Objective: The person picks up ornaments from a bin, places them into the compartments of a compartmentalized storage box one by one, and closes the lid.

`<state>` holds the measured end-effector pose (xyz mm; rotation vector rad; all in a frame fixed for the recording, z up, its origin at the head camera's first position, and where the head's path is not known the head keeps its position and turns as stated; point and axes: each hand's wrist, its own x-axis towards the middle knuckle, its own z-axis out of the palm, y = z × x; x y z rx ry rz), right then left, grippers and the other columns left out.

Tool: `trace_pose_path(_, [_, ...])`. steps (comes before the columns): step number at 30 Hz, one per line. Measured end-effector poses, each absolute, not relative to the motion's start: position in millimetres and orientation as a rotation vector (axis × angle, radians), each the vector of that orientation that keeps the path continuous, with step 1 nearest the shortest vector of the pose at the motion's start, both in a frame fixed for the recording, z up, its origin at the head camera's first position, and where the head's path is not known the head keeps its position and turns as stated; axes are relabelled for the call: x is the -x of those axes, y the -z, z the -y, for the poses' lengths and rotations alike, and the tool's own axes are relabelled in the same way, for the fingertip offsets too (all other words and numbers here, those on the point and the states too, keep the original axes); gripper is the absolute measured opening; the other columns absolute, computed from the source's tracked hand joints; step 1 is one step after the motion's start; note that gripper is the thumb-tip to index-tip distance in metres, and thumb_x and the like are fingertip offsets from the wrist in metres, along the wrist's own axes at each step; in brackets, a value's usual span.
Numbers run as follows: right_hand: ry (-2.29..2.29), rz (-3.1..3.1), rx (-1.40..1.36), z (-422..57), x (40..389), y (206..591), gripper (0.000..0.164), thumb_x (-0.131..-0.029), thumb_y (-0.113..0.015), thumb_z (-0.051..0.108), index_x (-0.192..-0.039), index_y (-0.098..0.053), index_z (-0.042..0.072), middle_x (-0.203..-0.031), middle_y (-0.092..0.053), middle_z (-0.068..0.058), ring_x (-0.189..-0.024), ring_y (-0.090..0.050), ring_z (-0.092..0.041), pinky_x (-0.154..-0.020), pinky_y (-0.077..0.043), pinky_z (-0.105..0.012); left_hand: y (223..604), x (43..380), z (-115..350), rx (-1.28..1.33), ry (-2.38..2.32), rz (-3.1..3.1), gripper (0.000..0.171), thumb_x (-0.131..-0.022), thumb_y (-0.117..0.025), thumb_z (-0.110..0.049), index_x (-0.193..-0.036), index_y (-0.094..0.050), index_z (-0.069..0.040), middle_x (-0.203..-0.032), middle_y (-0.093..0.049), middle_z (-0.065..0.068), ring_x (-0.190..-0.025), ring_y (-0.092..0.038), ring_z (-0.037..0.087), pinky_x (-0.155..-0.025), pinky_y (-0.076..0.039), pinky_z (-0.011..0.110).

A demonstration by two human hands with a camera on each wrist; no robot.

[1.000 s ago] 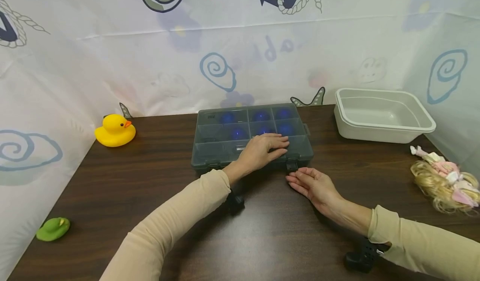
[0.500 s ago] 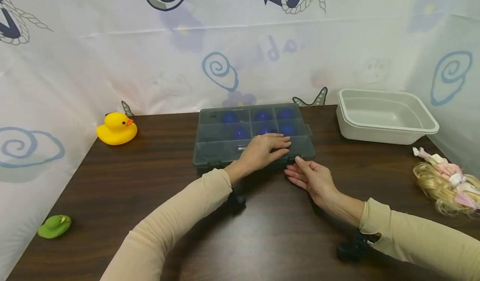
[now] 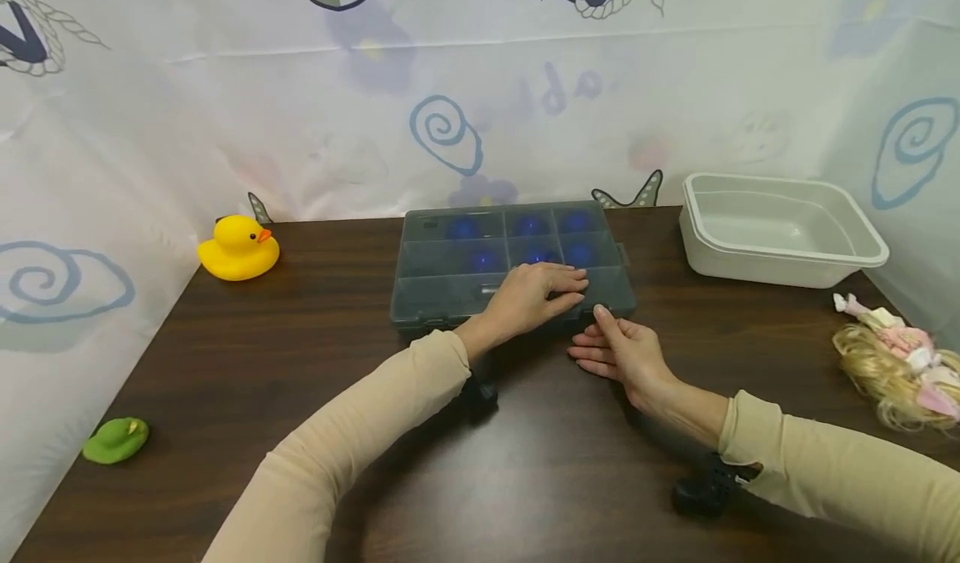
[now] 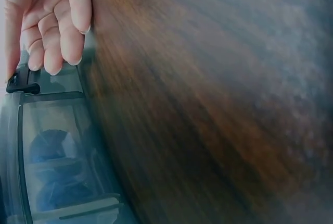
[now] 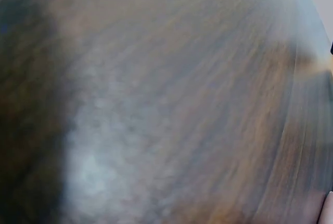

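A dark translucent compartment box (image 3: 431, 292) lies closed near the back middle of the table. Round blue things (image 3: 483, 260) show through its lid in several compartments. My left hand (image 3: 525, 294) rests flat on the front right of the lid, fingers reaching to the right. At the right front edge is my right hand (image 3: 628, 354), its thumb pressing there and its other fingers extended in front of the box. The left wrist view shows that thumb on a black latch (image 4: 22, 82), beside the right hand's palm and fingers (image 4: 70, 31).
A yellow rubber duck (image 3: 238, 248) sits at the back left, and a small green duck (image 3: 116, 440) is at the left edge. An off-white tub (image 3: 780, 264) stands back right. In front of it lies a blond doll (image 3: 888, 354). Fabric hangs behind the brown table (image 3: 300, 338).
My right thumb has moved up from in front of the box onto the latch at its front edge, which hung out before. The left hand stays on the lid. The head view has shifted slightly.
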<state>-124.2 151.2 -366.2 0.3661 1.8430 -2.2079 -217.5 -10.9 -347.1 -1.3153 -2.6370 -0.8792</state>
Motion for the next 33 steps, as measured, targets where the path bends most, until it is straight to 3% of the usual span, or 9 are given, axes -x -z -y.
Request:
trace_pose_path(3, [2.203,-1.842,-0.371,-148,123,365,0.048,-0.095,-0.05,0.044,-0.106,-0.05,-0.003,-0.084,-0.071,0.0,-0.081,-0.07,-0.013,-0.078,-0.057,-0.029,344,218,14,1.327,0.945,2.641,0.031,-0.091,-0.063,-0.02,-0.12,-0.066,-0.009,-0.127,-0.061,0.004,-0.116,-0.058,0.015,-0.094,-0.05,0.025])
trace_pose_path(7, [2.195,-1.784,-0.383,-137,115,372,0.038,-0.096,-0.052,0.034,-0.108,-0.05,-0.002,-0.087,-0.07,0.0,-0.082,-0.07,-0.012,-0.08,-0.057,-0.029,341,215,34,1.306,1.083,2.658,0.033,-0.091,-0.062,-0.019,-0.122,-0.063,-0.007,-0.129,-0.059,0.006,-0.072,-0.067,0.014,-0.069,-0.051,0.015])
trace_pose_path(10, [2.169,-1.77,-0.317,-125,112,374,0.033,-0.098,-0.051,0.023,-0.115,-0.05,-0.005,-0.092,-0.07,-0.002,-0.085,-0.07,-0.013,-0.082,-0.056,-0.029,332,213,67,1.213,1.113,2.633,0.033,-0.092,-0.062,-0.018,-0.121,-0.064,-0.005,-0.128,-0.06,0.008,-0.039,-0.04,0.013,-0.048,-0.038,0.016])
trace_pose_path(13, [2.142,-1.774,-0.215,-110,113,373,0.036,-0.098,-0.05,0.016,-0.123,-0.047,-0.01,-0.098,-0.069,-0.005,-0.088,-0.069,-0.013,-0.083,-0.056,-0.028,327,212,109,1.061,1.076,2.591,0.031,-0.09,-0.064,-0.017,-0.118,-0.066,-0.003,-0.125,-0.062,0.01,-0.035,-0.029,0.013,-0.042,-0.029,0.019])
trace_pose_path(15, [2.12,-1.773,-0.166,-98,115,372,0.037,-0.098,-0.049,0.013,-0.126,-0.047,-0.011,-0.102,-0.068,-0.009,-0.089,-0.069,-0.014,-0.084,-0.055,-0.028,328,209,137,0.939,1.042,2.578,0.029,-0.089,-0.065,-0.015,-0.116,-0.067,-0.003,-0.124,-0.063,0.01,-0.043,-0.051,0.014,-0.041,-0.029,0.021])
trace_pose_path(17, [2.099,-1.763,-0.129,-83,118,371,0.036,-0.098,-0.049,0.01,-0.127,-0.047,-0.01,-0.107,-0.066,-0.014,-0.092,-0.069,-0.016,-0.085,-0.055,-0.029,331,204,161,0.832,1.011,2.595,0.03,-0.088,-0.066,-0.014,-0.116,-0.067,-0.003,-0.124,-0.063,0.01,-0.071,-0.068,0.019,-0.042,-0.032,0.024])
trace_pose_path(20, [2.087,-1.753,-0.113,-61,123,371,0.034,-0.097,-0.05,0.007,-0.128,-0.05,-0.007,-0.115,-0.062,-0.022,-0.094,-0.068,-0.019,-0.085,-0.055,-0.031,339,198,182,0.751,0.983,2.635,0.033,-0.087,-0.067,-0.015,-0.118,-0.066,-0.003,-0.126,-0.061,0.01,-0.119,-0.057,0.024,-0.056,-0.05,0.029])
trace_pose_path(24, [2.106,-1.75,-0.102,-35,128,371,0.034,-0.096,-0.05,0.004,-0.129,-0.052,-0.005,-0.122,-0.059,-0.025,-0.093,-0.068,-0.02,-0.085,-0.055,-0.032,346,195,189,0.749,1.01,2.651,0.037,-0.089,-0.066,-0.018,-0.122,-0.063,-0.002,-0.13,-0.058,0.012,-0.13,-0.046,0.026,-0.081,-0.055,0.039])
trace_pose_path(33, [2.119,-1.749,-0.03,-6,119,374,0.044,-0.097,-0.048,0.004,-0.139,-0.039,-0.005,-0.131,-0.052,-0.026,-0.098,-0.066,-0.018,-0.088,-0.054,-0.029,351,188,186,0.702,1.006,2.608,0.037,-0.088,-0.066,-0.018,-0.12,-0.063,0.001,-0.128,-0.058,0.014,-0.129,-0.046,0.028,-0.095,-0.049,0.041])
